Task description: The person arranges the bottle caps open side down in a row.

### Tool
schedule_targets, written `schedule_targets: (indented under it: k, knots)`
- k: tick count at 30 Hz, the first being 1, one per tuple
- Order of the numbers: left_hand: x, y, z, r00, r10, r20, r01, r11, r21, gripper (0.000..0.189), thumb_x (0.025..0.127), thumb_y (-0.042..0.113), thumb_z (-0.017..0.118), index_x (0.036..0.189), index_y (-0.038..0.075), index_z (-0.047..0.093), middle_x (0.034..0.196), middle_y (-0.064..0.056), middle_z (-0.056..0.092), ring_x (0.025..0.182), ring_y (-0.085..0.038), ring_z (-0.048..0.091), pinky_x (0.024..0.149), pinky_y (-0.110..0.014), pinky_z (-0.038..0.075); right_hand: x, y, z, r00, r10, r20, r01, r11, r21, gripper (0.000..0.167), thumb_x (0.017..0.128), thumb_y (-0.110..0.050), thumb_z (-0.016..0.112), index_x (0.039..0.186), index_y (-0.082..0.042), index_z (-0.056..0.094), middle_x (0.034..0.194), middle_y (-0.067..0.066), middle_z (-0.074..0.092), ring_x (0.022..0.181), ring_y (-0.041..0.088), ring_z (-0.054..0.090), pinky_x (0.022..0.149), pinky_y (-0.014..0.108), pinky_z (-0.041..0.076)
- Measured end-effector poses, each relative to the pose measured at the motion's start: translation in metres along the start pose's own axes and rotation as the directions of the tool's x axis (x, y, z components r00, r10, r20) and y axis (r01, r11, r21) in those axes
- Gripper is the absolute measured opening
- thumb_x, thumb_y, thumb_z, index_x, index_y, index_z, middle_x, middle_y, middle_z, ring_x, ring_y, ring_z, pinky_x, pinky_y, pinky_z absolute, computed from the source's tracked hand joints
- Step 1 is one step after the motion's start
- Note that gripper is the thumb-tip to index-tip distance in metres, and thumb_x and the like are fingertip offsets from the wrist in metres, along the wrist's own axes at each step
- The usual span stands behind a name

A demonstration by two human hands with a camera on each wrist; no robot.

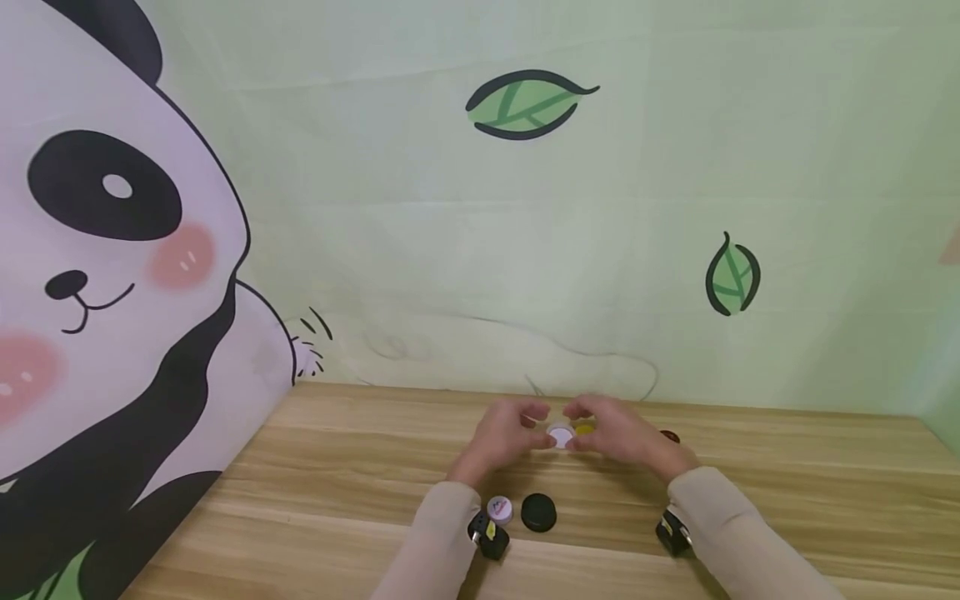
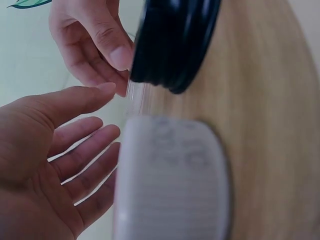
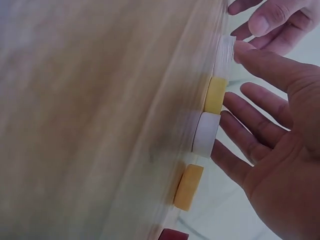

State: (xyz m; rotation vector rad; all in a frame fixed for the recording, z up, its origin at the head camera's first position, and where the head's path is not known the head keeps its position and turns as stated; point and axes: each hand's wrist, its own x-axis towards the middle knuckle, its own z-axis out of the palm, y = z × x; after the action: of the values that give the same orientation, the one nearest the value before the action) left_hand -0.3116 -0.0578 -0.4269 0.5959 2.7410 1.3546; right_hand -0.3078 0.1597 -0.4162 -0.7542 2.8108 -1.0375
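On the wooden table, my left hand (image 1: 504,435) and right hand (image 1: 617,432) face each other around a clear, whitish round lid (image 1: 560,436). In the right wrist view my right thumb is at the edge of the clear lid (image 3: 224,59), its other fingers loosely spread. The left wrist view shows my left hand (image 2: 47,137) with relaxed, spread fingers and its thumb tip by the lid. A yellow cap (image 3: 215,95) and a white cap (image 3: 206,135) stand beside my right fingers.
Nearer the body lie a black lid (image 1: 538,512) and a pale cap with printing (image 1: 500,509). An orange cap (image 3: 188,187) and a dark red cap (image 1: 670,436) are to the right. Behind the table hangs a green cloth (image 1: 450,250) with a panda print.
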Motion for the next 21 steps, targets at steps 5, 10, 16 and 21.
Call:
schedule_targets:
  k: [5,10,16,21]
  knots:
    - [0.0008,-0.0007,0.0020,1.000,-0.014,0.010,0.014,0.999,0.046,0.042,0.087,0.010,0.089,0.124,0.000,0.074,0.116,-0.011,0.076,0.108,-0.028,0.071,0.091,-0.039,0.058,0.0032,0.0031,0.0018,1.000,-0.005,0.027,0.005,1.000,0.007,0.040,0.091,-0.011,0.085,0.124,0.003,0.069,0.124,0.017,0.071,0.121,0.038,0.065,0.105,0.057,0.050]
    - [0.0001,0.0009,0.0040,1.000,0.002,0.021,-0.003,0.998,0.060,0.036,0.087,0.008,0.087,0.120,0.000,0.076,0.111,-0.012,0.078,0.104,-0.027,0.072,0.089,-0.036,0.057,0.0051,0.0040,0.0030,0.999,-0.031,0.032,0.031,0.999,0.013,0.033,0.090,-0.008,0.085,0.118,0.000,0.071,0.115,0.011,0.073,0.112,0.031,0.067,0.100,0.056,0.052]
    - [0.0003,0.0031,0.0050,0.999,0.023,0.037,-0.025,0.997,0.075,0.031,0.088,0.007,0.087,0.116,0.001,0.077,0.107,-0.010,0.078,0.100,-0.024,0.072,0.087,-0.035,0.056,0.0058,0.0024,0.0046,0.998,-0.055,0.023,0.055,0.998,-0.006,0.030,0.089,-0.008,0.085,0.116,-0.002,0.072,0.113,0.009,0.074,0.112,0.031,0.068,0.099,0.056,0.052]
    - [0.0014,0.0007,0.0050,0.999,0.029,0.023,-0.031,0.995,0.090,0.033,0.086,0.007,0.088,0.117,0.003,0.078,0.106,-0.008,0.078,0.096,-0.021,0.071,0.082,-0.031,0.056,0.0053,0.0009,0.0049,1.000,-0.028,0.001,0.028,0.999,0.015,0.029,0.092,-0.012,0.083,0.118,-0.002,0.073,0.116,0.010,0.074,0.114,0.031,0.067,0.100,0.057,0.052]
